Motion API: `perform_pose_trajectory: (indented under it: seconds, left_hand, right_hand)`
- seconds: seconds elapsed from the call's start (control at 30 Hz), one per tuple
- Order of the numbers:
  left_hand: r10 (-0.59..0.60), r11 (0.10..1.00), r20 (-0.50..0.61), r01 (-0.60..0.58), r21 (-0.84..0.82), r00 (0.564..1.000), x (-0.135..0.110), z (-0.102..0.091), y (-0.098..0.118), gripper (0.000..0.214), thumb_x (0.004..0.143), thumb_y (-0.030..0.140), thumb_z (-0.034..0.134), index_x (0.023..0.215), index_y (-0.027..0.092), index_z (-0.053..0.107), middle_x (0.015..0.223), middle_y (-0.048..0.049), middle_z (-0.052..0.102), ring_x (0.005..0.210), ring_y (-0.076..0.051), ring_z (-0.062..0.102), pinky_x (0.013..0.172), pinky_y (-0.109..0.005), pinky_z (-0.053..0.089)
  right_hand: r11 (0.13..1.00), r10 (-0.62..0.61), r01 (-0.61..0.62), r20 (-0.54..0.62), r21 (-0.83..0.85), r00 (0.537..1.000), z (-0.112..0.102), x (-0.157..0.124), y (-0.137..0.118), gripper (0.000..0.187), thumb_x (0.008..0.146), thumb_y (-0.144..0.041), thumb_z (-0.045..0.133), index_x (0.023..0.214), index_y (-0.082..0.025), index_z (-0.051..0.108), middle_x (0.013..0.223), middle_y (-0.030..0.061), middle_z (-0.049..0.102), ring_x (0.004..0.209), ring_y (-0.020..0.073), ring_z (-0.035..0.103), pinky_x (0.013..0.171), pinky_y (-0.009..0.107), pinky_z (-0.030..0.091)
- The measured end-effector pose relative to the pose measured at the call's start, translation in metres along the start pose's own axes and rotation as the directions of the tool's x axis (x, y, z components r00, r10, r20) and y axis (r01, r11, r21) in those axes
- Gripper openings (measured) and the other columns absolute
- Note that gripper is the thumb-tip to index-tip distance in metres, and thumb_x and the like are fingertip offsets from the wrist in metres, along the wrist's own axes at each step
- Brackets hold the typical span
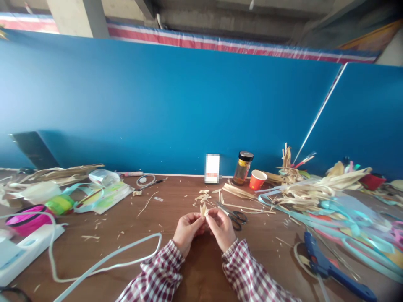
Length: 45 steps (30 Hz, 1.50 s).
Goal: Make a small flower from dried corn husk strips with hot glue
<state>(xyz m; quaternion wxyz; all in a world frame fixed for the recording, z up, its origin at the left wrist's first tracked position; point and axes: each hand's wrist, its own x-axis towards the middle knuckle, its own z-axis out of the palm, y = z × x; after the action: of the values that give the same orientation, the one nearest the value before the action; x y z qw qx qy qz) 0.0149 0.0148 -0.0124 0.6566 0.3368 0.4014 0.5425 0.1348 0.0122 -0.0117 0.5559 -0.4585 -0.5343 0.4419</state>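
Between my two hands, over the near middle of the table, is a small pale piece of dried husk (204,210) with pointed tips standing up. My left hand (188,230) pinches it from the left with thumb and forefinger. From the right, my right hand (221,226) grips it the same way, and the two sets of fingertips nearly meet. The lower part of the piece is hidden by my fingers. Dark-handled scissors (238,219) lie just beyond my right hand. Husk scraps (204,196) are scattered past my fingertips.
A blue glue gun (333,264) lies at the right, near a heap of husks and ribbons (315,191). A lidded jar (243,168) and a red paper cup (258,180) stand at the back. On the left are a white power strip (34,247) and a looping cable (126,251).
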Motion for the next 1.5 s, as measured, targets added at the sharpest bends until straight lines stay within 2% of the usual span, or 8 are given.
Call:
perform_pose_trajectory:
  seconds: [0.13,0.5,0.67,1.03,1.17,1.5]
  left_hand:
    - [0.008,1.0,0.001,-0.008,0.026,1.0,0.0,0.0001,-0.0005,0.027,0.056,0.032,0.078,0.068,0.01,0.067,0.052,0.0004,0.058,0.044,-0.005,0.049,0.046,-0.016,0.041]
    - [-0.009,0.998,0.0,0.009,0.057,1.0,-0.0009,0.0008,-0.0002,0.03,0.055,0.034,0.078,0.07,0.01,0.067,0.056,0.0004,0.06,0.046,-0.005,0.05,0.048,-0.016,0.043]
    - [-0.008,0.996,0.017,0.006,0.094,1.0,0.0003,0.0001,-0.0015,0.03,0.056,0.035,0.077,0.069,0.009,0.068,0.051,0.0008,0.057,0.044,-0.005,0.048,0.045,-0.015,0.04]
    - [0.014,0.996,0.038,-0.017,0.085,0.999,0.0009,-0.0017,-0.0028,0.028,0.058,0.032,0.076,0.072,0.009,0.069,0.053,-0.0001,0.058,0.045,-0.005,0.047,0.046,-0.016,0.038]
    - [0.009,0.996,0.035,-0.012,0.089,0.999,0.0022,-0.0027,-0.004,0.028,0.059,0.031,0.076,0.074,0.009,0.07,0.056,-0.0016,0.06,0.047,-0.005,0.049,0.048,-0.016,0.04]
    - [0.002,0.996,0.027,-0.005,0.095,1.0,0.0024,-0.0032,-0.0055,0.029,0.058,0.031,0.076,0.075,0.009,0.069,0.053,0.0002,0.059,0.045,-0.004,0.048,0.047,-0.015,0.039]
  right_hand:
    - [0.995,-0.066,0.062,-0.049,-0.076,0.997,-0.0015,0.0012,0.0023,0.025,0.069,-0.042,0.065,0.074,-0.019,0.057,0.066,0.0031,0.062,0.057,0.0167,0.058,0.046,0.025,0.045]
    - [0.983,-0.128,0.126,-0.005,-0.136,0.992,-0.0038,0.0036,0.0065,0.014,0.077,-0.031,0.059,0.073,-0.018,0.056,0.067,0.0023,0.063,0.059,0.0165,0.059,0.051,0.025,0.045]
    - [0.968,-0.175,0.169,-0.014,-0.187,0.984,-0.005,0.0037,0.0042,0.014,0.076,-0.029,0.061,0.069,-0.018,0.056,0.066,0.002,0.062,0.06,0.016,0.059,0.059,0.027,0.047]
    - [0.891,-0.302,0.269,-0.036,-0.365,0.953,-0.0033,-0.0015,0.0035,0.008,0.079,-0.024,0.056,0.075,-0.018,0.058,0.073,0.0029,0.062,0.06,0.0145,0.056,0.057,0.024,0.046]
    - [0.857,-0.35,0.317,-0.008,-0.407,0.937,-0.0029,-0.0031,0.0014,0.007,0.08,-0.021,0.054,0.077,-0.018,0.059,0.074,0.0033,0.061,0.061,0.0147,0.056,0.057,0.024,0.046]
    - [0.854,-0.352,0.318,-0.006,-0.412,0.936,-0.0023,-0.0043,0.0008,0.008,0.082,-0.023,0.053,0.078,-0.018,0.058,0.074,0.0037,0.062,0.063,0.0148,0.057,0.059,0.025,0.047]
